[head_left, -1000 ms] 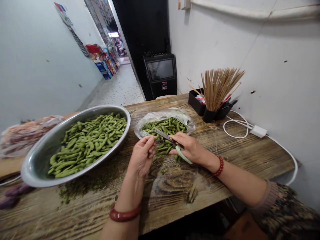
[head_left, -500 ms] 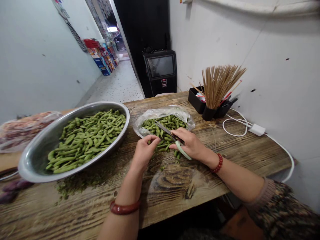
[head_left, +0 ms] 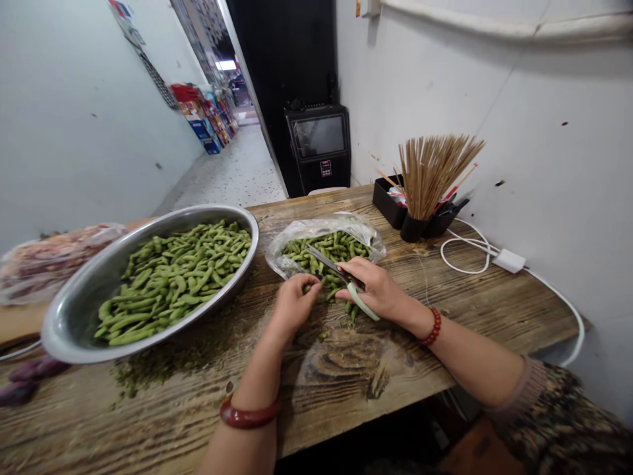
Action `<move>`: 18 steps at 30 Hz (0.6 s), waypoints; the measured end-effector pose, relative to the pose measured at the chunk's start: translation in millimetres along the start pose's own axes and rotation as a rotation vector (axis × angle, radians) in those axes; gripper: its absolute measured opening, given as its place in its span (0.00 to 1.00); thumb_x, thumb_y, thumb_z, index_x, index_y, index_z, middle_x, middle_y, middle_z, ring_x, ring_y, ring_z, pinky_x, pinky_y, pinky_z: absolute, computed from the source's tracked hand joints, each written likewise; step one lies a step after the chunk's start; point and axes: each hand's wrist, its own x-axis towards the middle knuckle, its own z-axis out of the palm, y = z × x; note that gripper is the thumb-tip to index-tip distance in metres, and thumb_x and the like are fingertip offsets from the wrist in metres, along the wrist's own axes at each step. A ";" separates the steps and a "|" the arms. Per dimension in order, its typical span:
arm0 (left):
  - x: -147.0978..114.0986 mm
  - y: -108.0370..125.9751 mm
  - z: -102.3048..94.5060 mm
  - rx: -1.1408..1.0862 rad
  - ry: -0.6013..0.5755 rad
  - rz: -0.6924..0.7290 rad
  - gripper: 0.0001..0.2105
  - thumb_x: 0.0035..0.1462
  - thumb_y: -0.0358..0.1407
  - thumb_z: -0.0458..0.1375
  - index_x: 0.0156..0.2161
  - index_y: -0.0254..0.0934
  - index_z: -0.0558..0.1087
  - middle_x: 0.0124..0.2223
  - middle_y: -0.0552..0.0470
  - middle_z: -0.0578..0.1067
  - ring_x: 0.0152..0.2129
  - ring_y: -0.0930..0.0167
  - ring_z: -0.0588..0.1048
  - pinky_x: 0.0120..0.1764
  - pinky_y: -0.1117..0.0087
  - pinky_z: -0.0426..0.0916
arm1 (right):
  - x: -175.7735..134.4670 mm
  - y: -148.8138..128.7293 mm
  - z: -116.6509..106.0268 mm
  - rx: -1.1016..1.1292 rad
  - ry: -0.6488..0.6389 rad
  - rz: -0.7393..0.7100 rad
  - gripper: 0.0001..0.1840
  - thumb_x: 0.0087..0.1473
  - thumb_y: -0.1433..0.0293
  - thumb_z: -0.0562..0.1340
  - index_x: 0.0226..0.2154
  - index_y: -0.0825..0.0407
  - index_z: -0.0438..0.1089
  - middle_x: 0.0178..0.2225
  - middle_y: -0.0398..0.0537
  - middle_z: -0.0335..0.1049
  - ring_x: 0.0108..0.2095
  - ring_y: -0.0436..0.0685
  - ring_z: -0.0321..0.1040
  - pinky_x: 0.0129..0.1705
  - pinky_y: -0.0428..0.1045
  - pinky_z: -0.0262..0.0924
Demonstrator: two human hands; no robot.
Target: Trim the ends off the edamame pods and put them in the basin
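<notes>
My right hand (head_left: 373, 285) grips scissors (head_left: 324, 258) by their pale green handles, with the blades pointing up and left over the pods. Just left of them, my left hand (head_left: 295, 302) is closed in a pinch around a green edamame pod (head_left: 307, 288), mostly hidden by the fingers. Behind both hands lies a clear plastic bag (head_left: 279, 245), its mouth showing more edamame pods (head_left: 346, 244). Several pods spill out of it beneath the scissors. To the left, a large metal basin (head_left: 69, 330) holds a heap of edamame pods (head_left: 185, 280).
Small green trimmings (head_left: 148, 366) litter the wooden table (head_left: 341, 409) below the basin. A bag of pinkish meat-like pieces (head_left: 54, 260) and purple items (head_left: 30, 379) lie at far left. At back right stand a black holder (head_left: 388, 204) with skewers (head_left: 435, 175) and a white cable (head_left: 462, 269).
My left hand has shifted slightly right, closer to the scissors. My right hand keeps its grip on them, and the whole view has moved a little.
</notes>
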 end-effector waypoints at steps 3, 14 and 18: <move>-2.4 8.8 -7.8 -0.434 0.003 -0.160 0.08 0.53 0.39 0.58 0.32 0.35 0.71 0.22 0.56 0.69 0.17 0.77 0.63 0.22 0.76 0.55 | 0.9 1.0 0.3 0.005 0.022 -0.002 0.25 0.52 0.63 0.65 0.51 0.53 0.63 0.41 0.53 0.67 0.40 0.58 0.67 0.42 0.52 0.65; -8.3 26.7 -15.1 -0.973 -0.114 -0.297 0.13 0.49 0.37 0.63 0.38 0.31 0.72 0.30 0.53 0.70 0.13 0.85 0.56 0.17 0.80 0.44 | 1.7 -3.0 0.2 0.038 -0.011 0.007 0.25 0.52 0.62 0.65 0.50 0.54 0.64 0.39 0.52 0.68 0.37 0.57 0.66 0.40 0.52 0.64; -8.7 24.6 -13.8 -0.947 -0.056 -0.279 0.12 0.48 0.35 0.65 0.37 0.33 0.72 0.28 0.56 0.69 0.13 0.86 0.56 0.17 0.81 0.45 | 1.5 -1.7 0.5 0.033 -0.007 0.006 0.25 0.52 0.62 0.65 0.51 0.53 0.64 0.39 0.52 0.67 0.38 0.57 0.66 0.40 0.52 0.64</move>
